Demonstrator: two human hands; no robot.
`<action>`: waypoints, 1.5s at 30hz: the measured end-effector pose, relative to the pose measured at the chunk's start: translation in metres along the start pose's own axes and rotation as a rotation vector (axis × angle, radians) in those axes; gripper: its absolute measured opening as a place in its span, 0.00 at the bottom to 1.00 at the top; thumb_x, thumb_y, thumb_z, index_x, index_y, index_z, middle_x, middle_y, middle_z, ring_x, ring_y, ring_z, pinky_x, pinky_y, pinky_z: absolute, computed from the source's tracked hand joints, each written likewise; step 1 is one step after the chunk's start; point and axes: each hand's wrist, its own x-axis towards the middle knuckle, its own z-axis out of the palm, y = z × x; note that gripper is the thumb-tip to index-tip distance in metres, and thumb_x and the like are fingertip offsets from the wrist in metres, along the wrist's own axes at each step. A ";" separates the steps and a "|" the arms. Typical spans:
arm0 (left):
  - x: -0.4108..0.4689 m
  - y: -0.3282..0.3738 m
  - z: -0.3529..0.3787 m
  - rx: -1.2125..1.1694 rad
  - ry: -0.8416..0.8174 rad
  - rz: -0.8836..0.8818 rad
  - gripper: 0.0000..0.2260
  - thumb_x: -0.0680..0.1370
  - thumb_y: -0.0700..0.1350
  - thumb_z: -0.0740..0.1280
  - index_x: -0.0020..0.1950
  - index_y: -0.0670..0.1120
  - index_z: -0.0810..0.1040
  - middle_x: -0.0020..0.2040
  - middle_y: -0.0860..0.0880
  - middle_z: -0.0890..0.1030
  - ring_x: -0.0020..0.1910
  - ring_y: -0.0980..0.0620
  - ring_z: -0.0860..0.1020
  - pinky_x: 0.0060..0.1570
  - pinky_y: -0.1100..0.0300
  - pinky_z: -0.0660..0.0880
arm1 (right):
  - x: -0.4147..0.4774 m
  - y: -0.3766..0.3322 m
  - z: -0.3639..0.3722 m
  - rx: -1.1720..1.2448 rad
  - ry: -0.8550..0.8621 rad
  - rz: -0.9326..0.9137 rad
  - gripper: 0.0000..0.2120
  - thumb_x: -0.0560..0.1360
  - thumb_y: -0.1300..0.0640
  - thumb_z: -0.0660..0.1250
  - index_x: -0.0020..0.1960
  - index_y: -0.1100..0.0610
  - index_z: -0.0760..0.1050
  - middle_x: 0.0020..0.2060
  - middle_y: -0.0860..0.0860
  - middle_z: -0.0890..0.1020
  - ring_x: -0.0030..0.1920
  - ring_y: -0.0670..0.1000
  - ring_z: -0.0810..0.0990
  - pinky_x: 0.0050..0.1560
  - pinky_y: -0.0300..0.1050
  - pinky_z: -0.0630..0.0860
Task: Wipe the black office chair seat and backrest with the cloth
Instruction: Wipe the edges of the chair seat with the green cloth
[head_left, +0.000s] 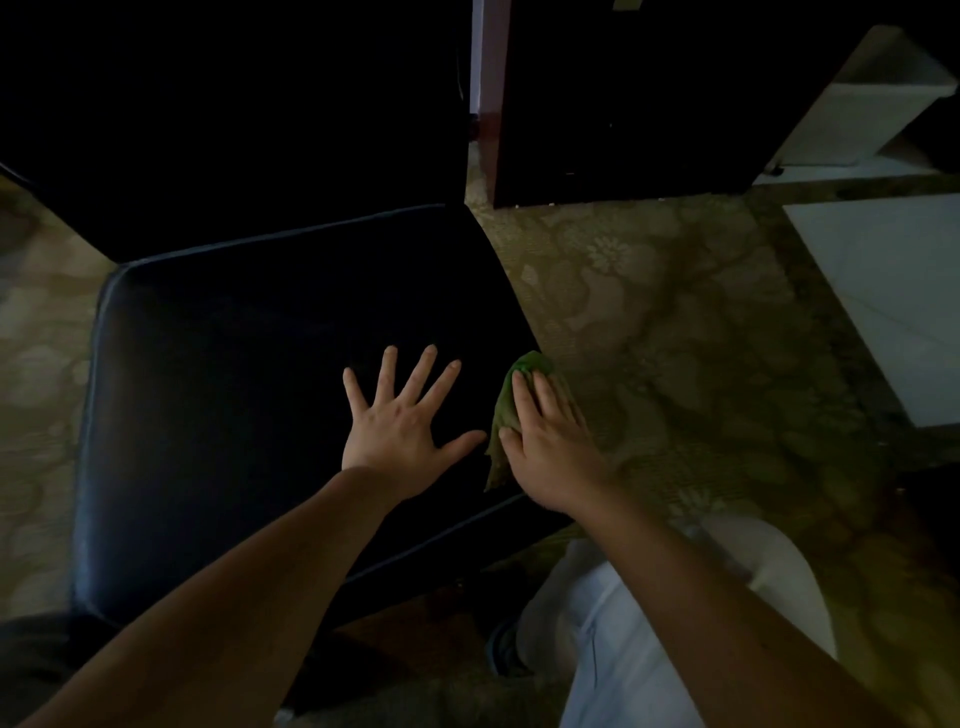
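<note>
The black chair seat (234, 374) fills the middle left of the head view, and its dark backrest (234, 114) rises behind it. My left hand (402, 421) lies flat on the seat with its fingers spread wide. At the seat's right edge my right hand (545, 441) presses a green cloth (506, 410) against the cushion with straight fingers. Most of the cloth is hidden under that hand; a fold hangs down near the thumb.
Patterned carpet (675, 322) spreads to the right of the chair. Dark furniture (623, 104) stands at the back right, with white furniture (893, 291) at the far right. My knee in light trousers (623, 623) is at the lower right.
</note>
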 end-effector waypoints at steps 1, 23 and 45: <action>0.000 0.000 0.000 0.008 -0.002 0.008 0.40 0.72 0.78 0.37 0.80 0.62 0.36 0.82 0.54 0.37 0.80 0.40 0.35 0.73 0.27 0.39 | 0.004 0.001 -0.001 0.007 -0.007 -0.005 0.32 0.86 0.44 0.49 0.82 0.53 0.38 0.82 0.53 0.41 0.81 0.55 0.39 0.80 0.59 0.45; 0.008 0.010 -0.002 0.025 0.022 0.116 0.34 0.77 0.71 0.35 0.81 0.62 0.41 0.83 0.54 0.43 0.81 0.44 0.38 0.76 0.33 0.38 | 0.017 -0.003 -0.005 0.036 0.048 0.062 0.32 0.85 0.45 0.50 0.83 0.53 0.39 0.82 0.53 0.43 0.82 0.55 0.41 0.80 0.59 0.46; 0.019 0.017 0.005 0.023 0.075 0.062 0.33 0.79 0.71 0.39 0.82 0.61 0.45 0.83 0.53 0.47 0.82 0.42 0.41 0.76 0.33 0.40 | -0.006 0.004 0.003 0.062 0.125 0.123 0.32 0.85 0.45 0.50 0.83 0.54 0.40 0.82 0.53 0.45 0.82 0.56 0.43 0.79 0.59 0.50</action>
